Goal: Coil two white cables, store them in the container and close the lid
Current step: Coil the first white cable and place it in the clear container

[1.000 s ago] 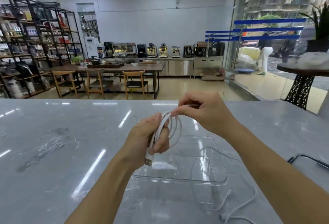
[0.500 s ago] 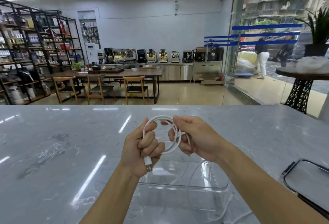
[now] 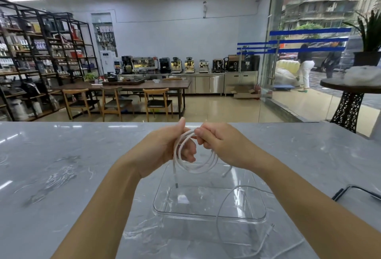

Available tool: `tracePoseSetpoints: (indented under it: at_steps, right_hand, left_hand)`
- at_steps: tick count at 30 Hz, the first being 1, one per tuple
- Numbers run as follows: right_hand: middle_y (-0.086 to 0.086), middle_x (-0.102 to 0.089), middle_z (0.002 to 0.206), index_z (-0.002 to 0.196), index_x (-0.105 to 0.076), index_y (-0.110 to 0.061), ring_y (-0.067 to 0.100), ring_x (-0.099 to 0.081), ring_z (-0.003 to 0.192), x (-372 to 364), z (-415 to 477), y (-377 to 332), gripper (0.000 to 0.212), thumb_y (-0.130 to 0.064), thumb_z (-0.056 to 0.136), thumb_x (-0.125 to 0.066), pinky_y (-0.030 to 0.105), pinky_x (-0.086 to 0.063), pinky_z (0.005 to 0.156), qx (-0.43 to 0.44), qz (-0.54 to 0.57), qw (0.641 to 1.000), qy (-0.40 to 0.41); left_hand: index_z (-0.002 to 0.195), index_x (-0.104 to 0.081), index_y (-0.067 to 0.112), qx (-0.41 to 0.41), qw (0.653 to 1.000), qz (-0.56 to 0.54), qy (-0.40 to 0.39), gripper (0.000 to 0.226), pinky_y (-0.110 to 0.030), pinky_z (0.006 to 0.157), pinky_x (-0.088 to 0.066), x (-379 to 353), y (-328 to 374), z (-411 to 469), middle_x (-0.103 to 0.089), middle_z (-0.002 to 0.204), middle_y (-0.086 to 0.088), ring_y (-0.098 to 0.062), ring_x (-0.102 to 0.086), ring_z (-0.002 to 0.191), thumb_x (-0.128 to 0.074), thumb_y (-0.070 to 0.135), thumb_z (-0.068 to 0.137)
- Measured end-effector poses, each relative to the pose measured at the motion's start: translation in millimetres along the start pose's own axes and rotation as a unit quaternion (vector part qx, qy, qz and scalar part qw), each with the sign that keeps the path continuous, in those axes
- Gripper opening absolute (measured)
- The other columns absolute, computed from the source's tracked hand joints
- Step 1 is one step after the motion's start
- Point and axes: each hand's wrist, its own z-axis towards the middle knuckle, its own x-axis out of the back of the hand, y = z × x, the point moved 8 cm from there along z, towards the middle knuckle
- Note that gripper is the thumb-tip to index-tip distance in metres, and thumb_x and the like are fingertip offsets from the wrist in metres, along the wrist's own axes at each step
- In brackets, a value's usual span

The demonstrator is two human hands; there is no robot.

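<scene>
Coil of first white cable point(image 3: 196, 169) fuller than half-second ago, free tail now short; hangs above far edge of container point(image 3: 185, 214). Fingers of left hand point(image 3: 162, 149) curled round coil; right hand point(image 3: 224, 145) pinches top. Second cable point(image 3: 217, 217) uncoiled, near right. First coil nearly ready to store.

Both hands, left hand point(image 3: 162, 149) and right hand point(image 3: 222, 145), grip a coiled white cable point(image 3: 198, 166) above the clear container point(image 3: 208, 215); a second cable point(image 3: 220, 227) loops over its rim.
</scene>
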Motion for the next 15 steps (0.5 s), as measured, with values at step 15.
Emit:
tracePoseSetpoints:
  at_steps: [15]
  right_hand:
    - [0.002,-0.059,0.060,0.083,-0.062,0.003,0.004,-0.039,0.039,2.9,-8.9,23.1,0.026,-0.016,0.093,-0.048,0.014,-0.033,0.041,-0.028,0.200,0.977,0.070]
  left_hand:
    - [0.068,-0.045,0.013,0.014,0.990,0.015,0.139,0.039,-0.025,0.046,-0.039,1.2,-5.2,3.7,-0.035,0.048,0.006,-0.009,-0.031,0.039,-0.036,0.037,0.096]
